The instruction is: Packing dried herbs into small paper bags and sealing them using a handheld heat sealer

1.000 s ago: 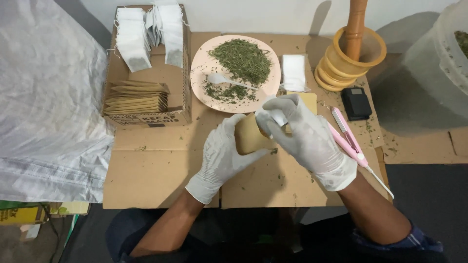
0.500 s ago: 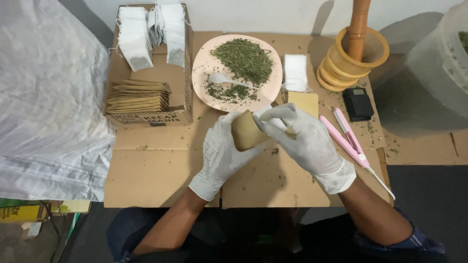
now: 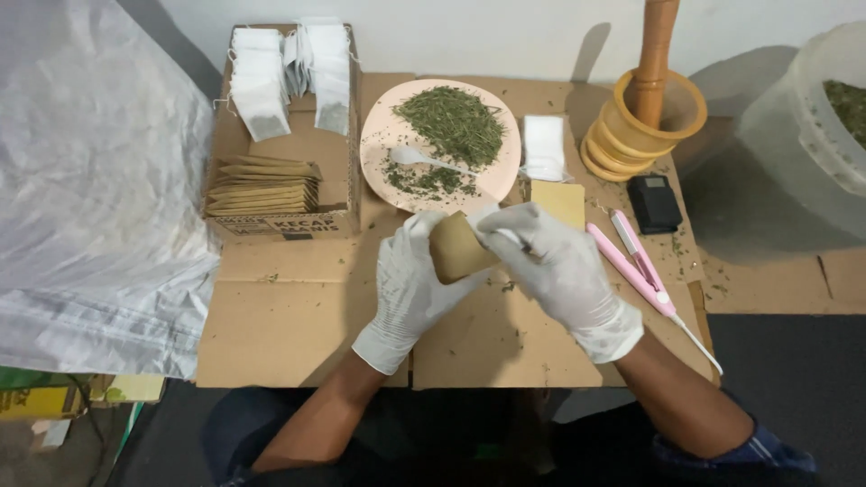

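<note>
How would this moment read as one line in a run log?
left hand: holds brown paper pouch | right hand: fingers at pouch mouth | behind: plate of dried green leaves, white spoon

We see a white wall (image 3: 505,36) at the back, with soft shadows on it. The surface (image 3: 298,316) is flat brown cardboard, and the dark floor (image 3: 794,379) shows beside it. A big white sack (image 3: 90,180) lies on our left.

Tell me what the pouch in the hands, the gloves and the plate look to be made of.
Pouch: likely kraft paper; matte brown, creased. Left hand and right hand: thin white gloves, probably latex or nitrile; smooth, wrinkling. Plate: maybe plastic or glazed ceramic; pale pink, smooth rim.
</note>
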